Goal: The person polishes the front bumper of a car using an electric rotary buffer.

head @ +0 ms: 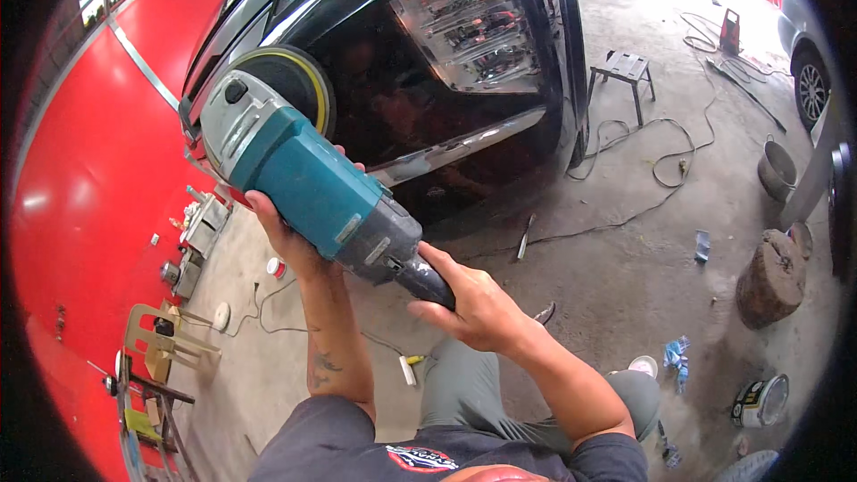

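Note:
A teal and grey power polisher (315,181) with a round, yellow-edged pad (315,90) is held up in both hands. My left hand (288,234) supports the teal body from beneath, its fingertips showing on the far side. Around the dark rear handle my right hand (472,294) is closed. The pad is beside a glossy black car body panel (375,73); whether they touch cannot be told. Right of the pad, the panel carries a clear light unit (475,30), with a shiny trim strip (469,147) below.
A cable (622,221) trails over the concrete floor, past a small step stool (619,70). At right are a wood stump (770,281), a bucket (776,167), a paint can (760,402) and another car (807,47). A plastic chair (144,328) and a red wall (87,181) are at left.

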{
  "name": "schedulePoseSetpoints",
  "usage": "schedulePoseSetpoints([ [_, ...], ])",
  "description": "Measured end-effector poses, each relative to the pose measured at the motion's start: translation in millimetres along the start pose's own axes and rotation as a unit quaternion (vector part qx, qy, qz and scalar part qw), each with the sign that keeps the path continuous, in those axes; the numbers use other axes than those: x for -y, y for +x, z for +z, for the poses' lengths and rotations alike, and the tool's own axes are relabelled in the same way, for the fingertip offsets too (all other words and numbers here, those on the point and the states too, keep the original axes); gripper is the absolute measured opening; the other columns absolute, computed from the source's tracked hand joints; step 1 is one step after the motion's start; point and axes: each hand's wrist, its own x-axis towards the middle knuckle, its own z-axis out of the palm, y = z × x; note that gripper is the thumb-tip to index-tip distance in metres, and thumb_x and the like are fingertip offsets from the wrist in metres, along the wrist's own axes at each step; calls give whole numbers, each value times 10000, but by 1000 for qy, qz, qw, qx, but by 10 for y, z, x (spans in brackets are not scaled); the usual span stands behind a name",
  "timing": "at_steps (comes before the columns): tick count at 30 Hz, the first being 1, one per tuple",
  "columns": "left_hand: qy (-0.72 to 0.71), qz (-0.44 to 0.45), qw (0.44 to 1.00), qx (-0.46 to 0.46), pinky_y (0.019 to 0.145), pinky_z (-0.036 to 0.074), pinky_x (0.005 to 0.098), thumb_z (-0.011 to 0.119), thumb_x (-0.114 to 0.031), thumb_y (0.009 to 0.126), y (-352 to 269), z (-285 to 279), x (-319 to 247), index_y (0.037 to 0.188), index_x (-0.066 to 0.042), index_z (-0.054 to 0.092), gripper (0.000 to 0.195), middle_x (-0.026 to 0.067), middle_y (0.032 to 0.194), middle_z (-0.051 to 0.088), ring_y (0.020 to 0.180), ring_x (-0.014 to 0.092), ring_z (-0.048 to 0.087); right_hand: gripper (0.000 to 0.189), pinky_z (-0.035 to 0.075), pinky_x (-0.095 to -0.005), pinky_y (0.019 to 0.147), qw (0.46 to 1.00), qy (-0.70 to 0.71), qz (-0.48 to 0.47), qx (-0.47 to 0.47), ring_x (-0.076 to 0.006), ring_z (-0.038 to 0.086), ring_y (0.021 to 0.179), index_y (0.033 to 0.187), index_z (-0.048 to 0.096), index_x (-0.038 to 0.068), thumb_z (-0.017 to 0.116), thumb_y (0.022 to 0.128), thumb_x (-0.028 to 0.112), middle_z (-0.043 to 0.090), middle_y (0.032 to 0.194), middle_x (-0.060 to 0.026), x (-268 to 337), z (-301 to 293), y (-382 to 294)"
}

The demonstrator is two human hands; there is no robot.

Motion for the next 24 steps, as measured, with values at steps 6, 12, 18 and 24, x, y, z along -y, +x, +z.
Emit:
schedulePoseSetpoints([
  [6, 129, -40, 991, -8, 845, 558, 513, 452, -819, 807, 267, -39, 260, 1418, 25, 339, 1047, 252, 1248, 568, 1022, 396, 645, 741, 506, -462, 851, 997, 48, 34, -55, -478, 621, 1006, 1436, 343, 18, 697, 862, 327, 625, 1069, -332, -73, -38, -73],
  [12, 166, -67, 980, 89, 795, 586, 402, 515, -617, 926, 608, 813, 790, 1284, 2, 504, 715, 157, 1089, 664, 897, 252, 694, 630, 503, -333, 719, 966, 129, 68, -212, -215, 611, 744, 1367, 388, 8, 696, 880, 263, 636, 842, -144, -367, -314, -170],
  [18, 121, -130, 973, 149, 740, 525, 285, 659, -514, 891, 891, 1264, 1233, 1153, 47, 567, 626, 85, 971, 642, 820, 146, 635, 386, 470, -277, 578, 929, 245, 38, -273, -135, 547, 642, 1229, 434, 15, 591, 964, 248, 561, 796, -45, -318, -522, -174],
  [24, 83, -152, 976, 134, 748, 554, 306, 638, -501, 909, 775, 1147, 1013, 1158, 20, 578, 581, 82, 977, 661, 821, 159, 664, 418, 466, -278, 574, 928, 250, 61, -269, -131, 543, 646, 1255, 431, 10, 603, 958, 250, 559, 799, -40, -228, -449, -202],
])
